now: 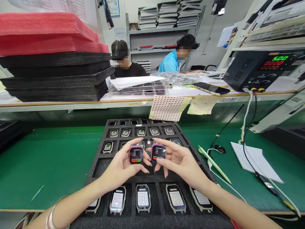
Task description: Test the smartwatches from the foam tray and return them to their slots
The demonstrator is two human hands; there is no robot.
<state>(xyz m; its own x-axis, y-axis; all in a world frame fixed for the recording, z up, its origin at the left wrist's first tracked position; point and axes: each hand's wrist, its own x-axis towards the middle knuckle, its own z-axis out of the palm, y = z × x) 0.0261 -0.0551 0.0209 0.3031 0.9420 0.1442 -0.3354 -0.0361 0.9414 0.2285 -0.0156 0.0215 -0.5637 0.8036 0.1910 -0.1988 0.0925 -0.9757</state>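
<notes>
On my far left, red and black foam [54, 76] is stacked above the green desk [47, 165]. Further in, my left hand [124, 161] is half closed around the left purple watch [136, 155], gripping the case by its edges with the screen up and uncovered (that is the hold I would copy on the other side). Under both hands lies the black foam tray [143, 222], with pale watches [143, 197] in its pockets; the purple pair is held above it, side by side and near each other. My right hand [178, 157] is curled around the right purple watch [158, 153], its thumb over the bottom of the screen, where a red strip shows. For a fair comparison, I'd tilt both faces alike, press lightly with one fingertip, and steady the cases from below. Right of that, a green pen [215, 165] lies beside the tray.
</notes>
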